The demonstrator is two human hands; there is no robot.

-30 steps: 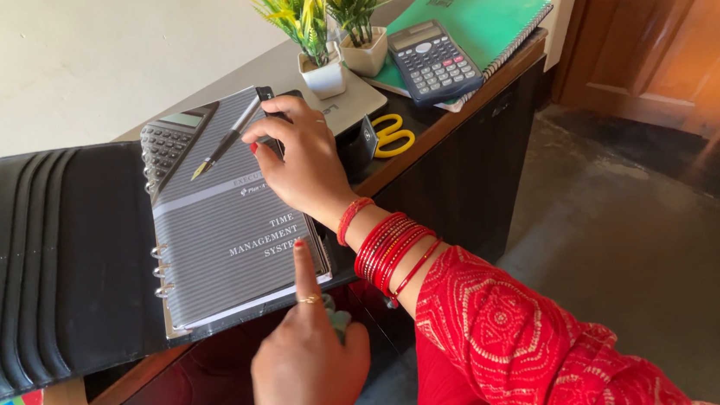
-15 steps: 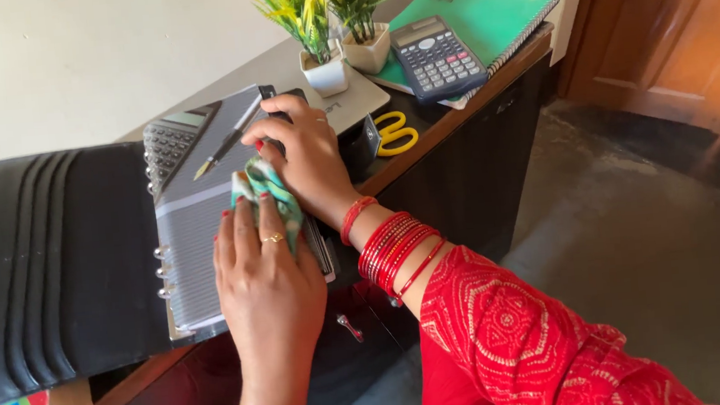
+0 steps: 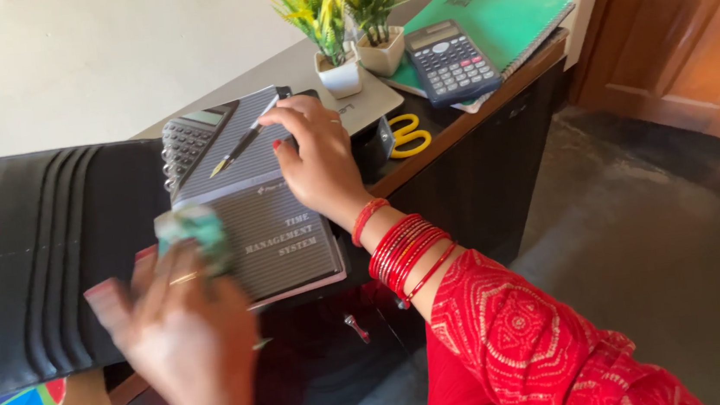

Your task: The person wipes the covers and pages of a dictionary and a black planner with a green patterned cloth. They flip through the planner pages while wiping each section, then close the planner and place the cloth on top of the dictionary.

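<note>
An open black ring-binder organiser (image 3: 35, 257) lies on the desk, with a grey printed page (image 3: 280, 235) on its right half. A pen (image 3: 242, 142) lies on that page beside a built-in calculator (image 3: 189, 139). My right hand (image 3: 317, 158), with red bangles at the wrist, presses flat on the page's upper right part. My left hand (image 3: 189, 330) is blurred over the page's lower left, near the rings. Its fingers hold a crumpled green cloth (image 3: 193, 230).
Two small potted plants (image 3: 336, 22) stand at the back on a silver laptop (image 3: 373, 101). Yellow scissors (image 3: 410, 133) lie near the desk's front edge. A dark calculator (image 3: 450, 60) rests on a green spiral notebook (image 3: 500, 16). At right is a wooden door (image 3: 684, 35).
My left hand came up from below the desk edge with the green cloth onto the grey page, then swept left and down toward the rings. My right hand stayed on the page.
</note>
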